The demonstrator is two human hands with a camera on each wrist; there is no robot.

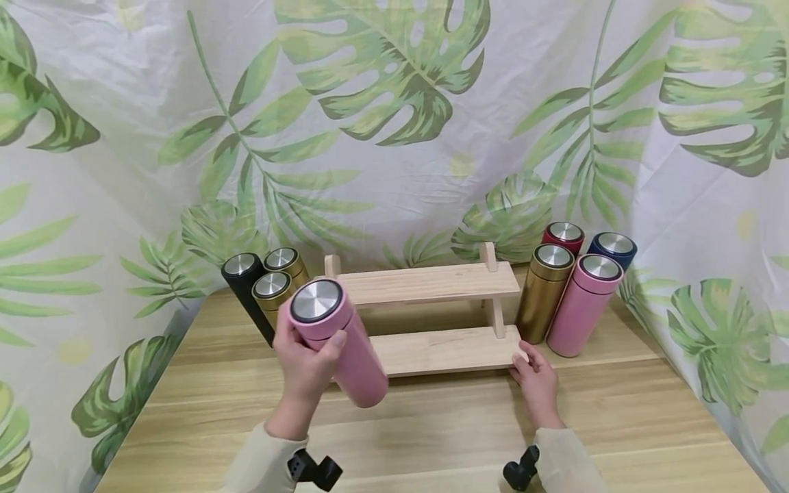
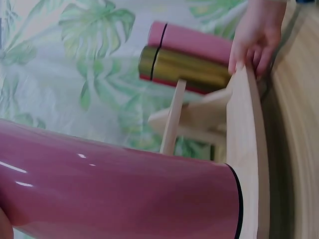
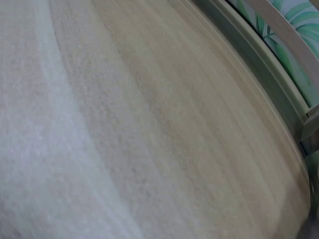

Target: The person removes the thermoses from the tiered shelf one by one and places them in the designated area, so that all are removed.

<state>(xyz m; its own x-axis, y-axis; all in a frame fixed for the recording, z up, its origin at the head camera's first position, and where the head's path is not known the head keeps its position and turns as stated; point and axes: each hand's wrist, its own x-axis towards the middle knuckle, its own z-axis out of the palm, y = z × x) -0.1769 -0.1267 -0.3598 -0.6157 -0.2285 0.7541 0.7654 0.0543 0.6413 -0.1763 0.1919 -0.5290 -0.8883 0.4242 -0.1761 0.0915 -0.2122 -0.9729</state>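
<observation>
My left hand (image 1: 303, 370) grips a pink thermos bottle (image 1: 356, 363) just below its silver lid, fingers on one side and thumb across the front. The bottle tilts in front of the left part of a two-tier wooden shelf rack (image 1: 431, 284). In the left wrist view the bottle's pink body (image 2: 124, 184) fills the lower half, its base overlapping the lower board (image 2: 244, 134). At the right front corner of that board, my right hand (image 1: 537, 380) pinches the end between thumb and fingers. The right wrist view catches mostly tabletop, with the rack's edge at upper right.
Left of the rack stand a black bottle (image 1: 246, 291) and two gold ones (image 1: 271, 291), partly hidden by my hand. On its right are a gold bottle (image 1: 542, 294), a pink one (image 1: 582, 308), a red one (image 1: 564, 236) and a blue one (image 1: 616, 248). A leaf-print cloth (image 1: 401, 178) hangs behind.
</observation>
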